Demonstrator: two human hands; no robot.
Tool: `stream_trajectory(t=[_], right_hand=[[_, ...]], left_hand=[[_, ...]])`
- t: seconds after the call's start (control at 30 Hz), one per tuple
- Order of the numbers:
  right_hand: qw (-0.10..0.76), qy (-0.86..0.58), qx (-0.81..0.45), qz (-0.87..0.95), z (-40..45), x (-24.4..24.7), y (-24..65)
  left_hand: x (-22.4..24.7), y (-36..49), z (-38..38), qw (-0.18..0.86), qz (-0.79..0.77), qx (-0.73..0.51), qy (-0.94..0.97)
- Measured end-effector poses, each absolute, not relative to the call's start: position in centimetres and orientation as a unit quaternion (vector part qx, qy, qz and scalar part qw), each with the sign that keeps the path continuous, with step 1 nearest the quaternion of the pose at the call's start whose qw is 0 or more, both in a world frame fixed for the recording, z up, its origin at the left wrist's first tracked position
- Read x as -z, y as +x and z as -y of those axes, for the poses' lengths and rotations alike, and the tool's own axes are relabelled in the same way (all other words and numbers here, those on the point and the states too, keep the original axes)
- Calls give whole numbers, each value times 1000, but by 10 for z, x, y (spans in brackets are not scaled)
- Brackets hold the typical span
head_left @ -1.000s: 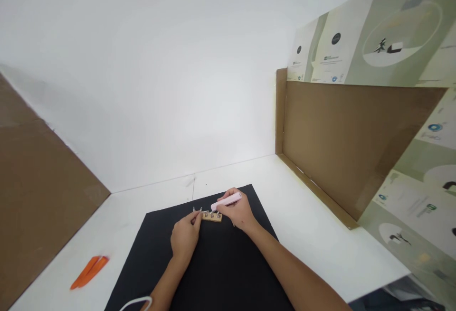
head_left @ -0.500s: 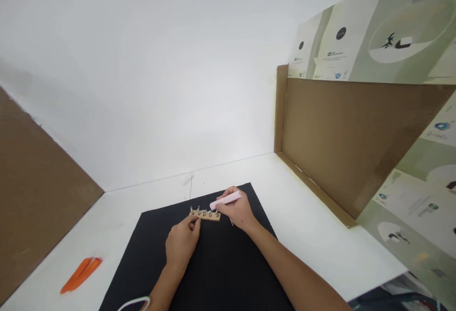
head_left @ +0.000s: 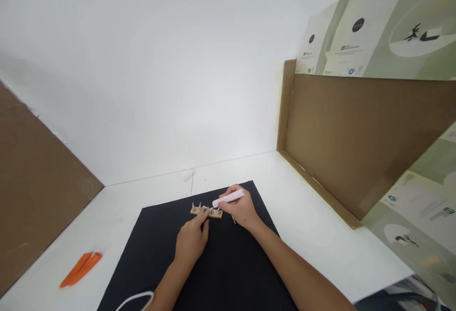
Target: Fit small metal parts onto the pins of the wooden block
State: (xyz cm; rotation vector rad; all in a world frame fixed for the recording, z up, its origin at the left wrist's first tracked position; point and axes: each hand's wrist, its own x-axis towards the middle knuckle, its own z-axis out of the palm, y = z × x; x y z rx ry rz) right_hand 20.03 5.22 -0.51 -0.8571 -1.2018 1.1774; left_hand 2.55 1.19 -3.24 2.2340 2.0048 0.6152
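Wooden strip (head_left: 215, 215) on black mat (head_left: 231, 263), hands on either side

Strip lies near mat's far edge, atop white bench (head_left: 313, 235). Small metal fittings along it; exact kind unclear. Left hand (head_left: 191, 240): index finger laid across strip's middle, hiding part of it, thumb apart; cannot tell if anything is pinched. Right hand (head_left: 245, 210): fingers closed round pink pen-shaped tool (head_left: 228, 198), its lower end beside the fittings; contact too small to make out. Thin sliver (head_left: 233, 220) below right hand, mostly hidden. White cable (head_left: 138, 295) by left forearm, cut off at bottom. Orange item (head_left: 81, 269) on bench, left; blurred.
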Motion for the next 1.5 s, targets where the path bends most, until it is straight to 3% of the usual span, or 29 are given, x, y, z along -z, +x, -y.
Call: stream_trajectory(t=[0.33,0.67,0.97,1.3,1.5], right_hand=[[587,-372,-501,516,-51,3,201],[585,-375,-496,521,-52,3,202],[583,-381,-481,532,-54,7,203],[615,-281,-574,462,-53,1,203],[571,-260,-585,514,-50,2,203]], left_hand=[[31,20,-16,90,-655,-207,721],[35,7,-24,170,-617,-295,709],[30,7,-17,156,-629,-329,687],[29,9,-13,196,-591,-378,685],[27,12,-12,214,-566,-384,697]])
